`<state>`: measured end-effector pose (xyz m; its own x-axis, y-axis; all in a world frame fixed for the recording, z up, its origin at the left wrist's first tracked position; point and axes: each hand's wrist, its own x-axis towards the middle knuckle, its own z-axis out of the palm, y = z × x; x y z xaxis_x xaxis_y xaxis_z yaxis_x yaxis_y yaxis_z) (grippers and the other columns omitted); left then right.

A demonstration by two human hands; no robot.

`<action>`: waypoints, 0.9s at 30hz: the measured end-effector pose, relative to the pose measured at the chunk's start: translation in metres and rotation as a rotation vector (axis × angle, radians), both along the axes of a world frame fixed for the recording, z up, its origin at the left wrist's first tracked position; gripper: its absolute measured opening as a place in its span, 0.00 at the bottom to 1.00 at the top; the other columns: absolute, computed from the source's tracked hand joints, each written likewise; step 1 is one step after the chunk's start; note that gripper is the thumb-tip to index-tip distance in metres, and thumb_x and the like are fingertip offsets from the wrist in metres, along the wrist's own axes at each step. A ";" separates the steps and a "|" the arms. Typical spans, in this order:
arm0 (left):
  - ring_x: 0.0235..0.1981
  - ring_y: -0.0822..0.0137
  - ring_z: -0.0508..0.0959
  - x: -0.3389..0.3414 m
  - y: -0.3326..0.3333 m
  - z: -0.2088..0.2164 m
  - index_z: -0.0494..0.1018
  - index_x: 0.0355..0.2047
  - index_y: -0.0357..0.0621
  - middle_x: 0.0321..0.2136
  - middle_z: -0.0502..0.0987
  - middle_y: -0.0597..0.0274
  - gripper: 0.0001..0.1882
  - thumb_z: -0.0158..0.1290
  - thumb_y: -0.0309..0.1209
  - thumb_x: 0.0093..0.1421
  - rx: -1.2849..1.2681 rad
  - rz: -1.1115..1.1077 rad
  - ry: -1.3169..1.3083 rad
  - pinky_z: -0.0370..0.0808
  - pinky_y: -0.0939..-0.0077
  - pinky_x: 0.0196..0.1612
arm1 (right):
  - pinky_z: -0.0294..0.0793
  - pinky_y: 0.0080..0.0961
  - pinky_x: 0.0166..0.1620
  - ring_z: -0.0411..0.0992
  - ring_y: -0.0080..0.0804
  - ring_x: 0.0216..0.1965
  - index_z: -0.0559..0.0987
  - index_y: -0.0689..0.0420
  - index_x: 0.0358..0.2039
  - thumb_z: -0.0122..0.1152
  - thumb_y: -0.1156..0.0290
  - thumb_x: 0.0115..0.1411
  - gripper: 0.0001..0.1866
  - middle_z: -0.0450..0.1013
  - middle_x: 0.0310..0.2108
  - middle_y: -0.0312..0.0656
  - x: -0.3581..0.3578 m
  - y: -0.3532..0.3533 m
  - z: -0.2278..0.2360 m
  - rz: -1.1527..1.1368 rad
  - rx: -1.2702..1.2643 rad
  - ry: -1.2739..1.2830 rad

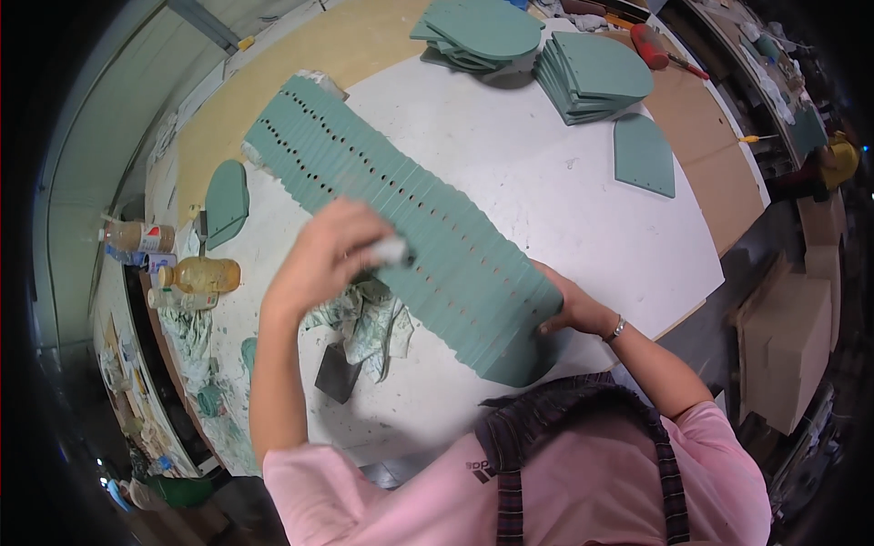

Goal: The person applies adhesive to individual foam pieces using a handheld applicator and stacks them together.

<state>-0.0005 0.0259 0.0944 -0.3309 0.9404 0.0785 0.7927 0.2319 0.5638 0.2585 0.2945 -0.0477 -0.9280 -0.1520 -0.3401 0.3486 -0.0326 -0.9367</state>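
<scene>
A long row of green boards (pixel 437 232) stands on edge, packed face to face, slanting from far left to near right. Lines of small holes run along its top. Over the row's left side is my left hand (pixel 330 253), blurred by motion, its fingers closed round a small whitish piece (pixel 391 250), perhaps a wad of cloth. My right hand (pixel 580 307) presses against the near right end of the row, thumb and fingers apart. Beside the row, below my left hand, lie a green-stained crumpled cloth (pixel 381 332) and a dark grey block (pixel 338 371).
Stacks of rounded green boards (pixel 596 73) stand at the back of the white table (pixel 437 118). Single boards lie at right (pixel 645 156) and left (pixel 228 202). Bottles (pixel 205 275) crowd the left edge. A red mallet (pixel 650 47) lies far right; a cardboard box (pixel 785 346) stands beyond the table.
</scene>
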 end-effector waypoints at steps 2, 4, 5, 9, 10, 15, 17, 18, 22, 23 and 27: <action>0.42 0.53 0.75 0.009 -0.002 -0.007 0.78 0.38 0.42 0.36 0.78 0.59 0.11 0.60 0.28 0.54 -0.055 -0.011 -0.079 0.73 0.62 0.45 | 0.49 0.33 0.72 0.52 0.34 0.71 0.53 0.56 0.72 0.77 0.78 0.37 0.61 0.57 0.70 0.40 0.001 0.000 -0.002 0.012 0.015 0.040; 0.41 0.51 0.74 0.016 0.013 -0.019 0.77 0.38 0.39 0.35 0.77 0.56 0.13 0.62 0.26 0.51 -0.012 -0.024 -0.012 0.71 0.61 0.48 | 0.48 0.33 0.72 0.52 0.35 0.71 0.53 0.56 0.72 0.78 0.77 0.37 0.61 0.57 0.70 0.40 0.002 0.001 -0.005 0.012 0.010 0.031; 0.41 0.51 0.74 0.011 0.028 -0.024 0.77 0.38 0.39 0.35 0.77 0.56 0.13 0.62 0.26 0.51 -0.015 -0.023 -0.014 0.71 0.61 0.48 | 0.48 0.33 0.72 0.52 0.35 0.71 0.54 0.56 0.72 0.78 0.77 0.37 0.61 0.57 0.70 0.41 0.002 0.002 -0.005 0.008 0.007 0.029; 0.42 0.52 0.74 -0.025 0.091 -0.044 0.77 0.38 0.38 0.36 0.78 0.56 0.13 0.61 0.24 0.50 0.145 -0.035 0.154 0.72 0.61 0.47 | 0.47 0.33 0.72 0.52 0.35 0.71 0.54 0.55 0.72 0.78 0.76 0.38 0.60 0.56 0.70 0.41 -0.002 -0.001 -0.008 0.024 -0.035 0.042; 0.42 0.52 0.74 -0.026 0.099 -0.043 0.77 0.39 0.38 0.37 0.77 0.55 0.14 0.60 0.24 0.50 0.118 -0.026 0.190 0.72 0.61 0.46 | 0.47 0.33 0.72 0.52 0.35 0.71 0.54 0.55 0.72 0.78 0.76 0.38 0.60 0.56 0.70 0.41 -0.002 -0.003 -0.009 0.031 -0.016 0.043; 0.40 0.52 0.73 -0.013 0.051 -0.022 0.78 0.38 0.37 0.35 0.76 0.56 0.15 0.60 0.19 0.47 0.010 -0.047 0.107 0.72 0.60 0.44 | 0.48 0.34 0.72 0.52 0.35 0.71 0.55 0.55 0.72 0.79 0.75 0.39 0.60 0.57 0.70 0.42 0.001 0.001 -0.006 -0.004 -0.051 0.025; 0.39 0.52 0.73 0.004 0.025 -0.017 0.78 0.37 0.37 0.34 0.76 0.56 0.15 0.61 0.18 0.46 -0.037 -0.017 0.083 0.72 0.61 0.43 | 0.48 0.34 0.72 0.52 0.36 0.71 0.55 0.55 0.72 0.79 0.75 0.40 0.59 0.57 0.69 0.42 0.004 0.001 -0.009 -0.031 -0.075 0.042; 0.38 0.52 0.73 0.013 0.015 -0.015 0.78 0.38 0.37 0.33 0.76 0.56 0.16 0.61 0.18 0.45 -0.065 0.046 0.077 0.72 0.61 0.42 | 0.48 0.34 0.72 0.52 0.36 0.71 0.55 0.55 0.72 0.79 0.75 0.40 0.59 0.57 0.69 0.42 0.005 0.001 -0.010 -0.037 -0.082 0.041; 0.37 0.54 0.73 0.020 0.037 -0.027 0.78 0.36 0.38 0.32 0.74 0.58 0.15 0.61 0.18 0.45 0.073 0.128 0.209 0.72 0.62 0.39 | 0.48 0.34 0.72 0.51 0.36 0.71 0.55 0.55 0.72 0.79 0.74 0.40 0.59 0.57 0.69 0.43 0.001 -0.001 -0.010 -0.004 -0.058 0.066; 0.35 0.53 0.72 0.023 0.043 -0.027 0.77 0.35 0.37 0.31 0.73 0.58 0.15 0.61 0.16 0.44 0.165 0.140 0.287 0.71 0.62 0.38 | 0.48 0.34 0.71 0.51 0.36 0.71 0.55 0.55 0.72 0.79 0.74 0.39 0.60 0.57 0.70 0.43 -0.001 -0.004 -0.010 0.013 -0.059 0.065; 0.34 0.53 0.72 0.040 0.039 -0.012 0.76 0.35 0.38 0.31 0.72 0.57 0.15 0.60 0.16 0.45 0.004 0.139 0.317 0.72 0.62 0.37 | 0.49 0.34 0.71 0.52 0.35 0.71 0.55 0.56 0.72 0.80 0.73 0.38 0.61 0.56 0.70 0.43 0.005 0.001 -0.010 -0.036 -0.065 0.075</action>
<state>0.0396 0.0645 0.0827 -0.4144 0.8875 0.2014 0.8896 0.3483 0.2955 0.2638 0.2953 -0.0579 -0.9557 -0.1379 -0.2601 0.2753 -0.1053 -0.9556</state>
